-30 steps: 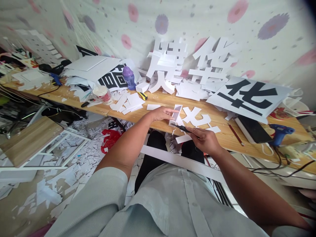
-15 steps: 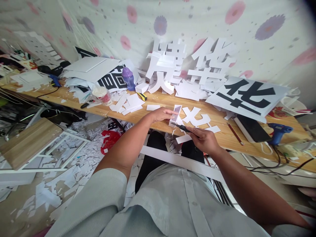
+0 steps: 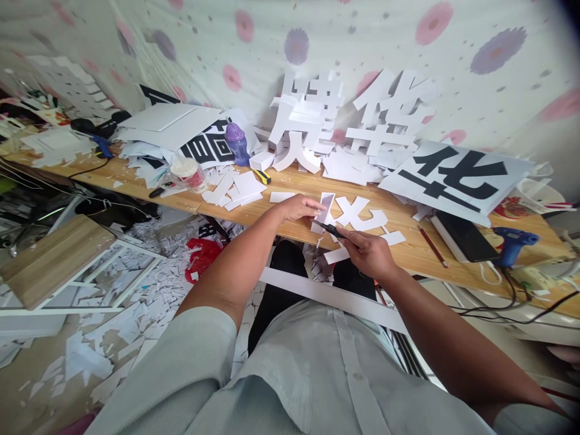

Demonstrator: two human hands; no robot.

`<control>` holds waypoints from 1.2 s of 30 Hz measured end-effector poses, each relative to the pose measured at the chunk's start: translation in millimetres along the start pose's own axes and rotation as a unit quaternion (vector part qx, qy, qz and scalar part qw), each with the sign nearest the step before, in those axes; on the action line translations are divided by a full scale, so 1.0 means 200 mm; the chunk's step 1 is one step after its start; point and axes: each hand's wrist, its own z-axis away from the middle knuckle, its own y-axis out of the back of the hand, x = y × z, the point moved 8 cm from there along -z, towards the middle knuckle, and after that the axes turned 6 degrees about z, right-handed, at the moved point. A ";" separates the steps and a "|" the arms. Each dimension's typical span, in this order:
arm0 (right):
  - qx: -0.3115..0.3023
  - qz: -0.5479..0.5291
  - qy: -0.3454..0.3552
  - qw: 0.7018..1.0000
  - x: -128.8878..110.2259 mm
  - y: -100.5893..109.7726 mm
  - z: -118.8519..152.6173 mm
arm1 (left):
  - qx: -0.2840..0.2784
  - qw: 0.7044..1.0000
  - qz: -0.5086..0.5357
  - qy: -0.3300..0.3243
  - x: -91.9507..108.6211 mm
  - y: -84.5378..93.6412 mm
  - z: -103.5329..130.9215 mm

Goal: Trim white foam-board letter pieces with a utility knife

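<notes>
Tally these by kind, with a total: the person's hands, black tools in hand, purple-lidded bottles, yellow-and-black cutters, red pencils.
Hands, left hand and right hand: 2
Black tool in hand: 1
Purple-lidded bottle: 1
Yellow-and-black cutter: 1
Red pencil: 1
Total: 6

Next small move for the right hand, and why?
Probably a short, light stroke of the black tool at the white piece's near end: the right hand grips the tool with its tip at that end, and the left hand has its fingers at the piece, seemingly steadying it.
</notes>
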 end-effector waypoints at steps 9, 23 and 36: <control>0.000 0.005 0.005 1.000 0.00 0.01 -0.03 | 0.006 1.000 -0.015 -0.018 0.00 0.01 0.00; -0.004 -0.039 0.011 0.999 0.04 0.01 -0.04 | 0.029 1.000 -0.011 -0.004 -0.04 0.02 -0.01; 0.003 -0.045 0.012 0.999 0.04 0.01 -0.04 | 0.031 0.999 -0.018 0.001 -0.06 0.04 -0.03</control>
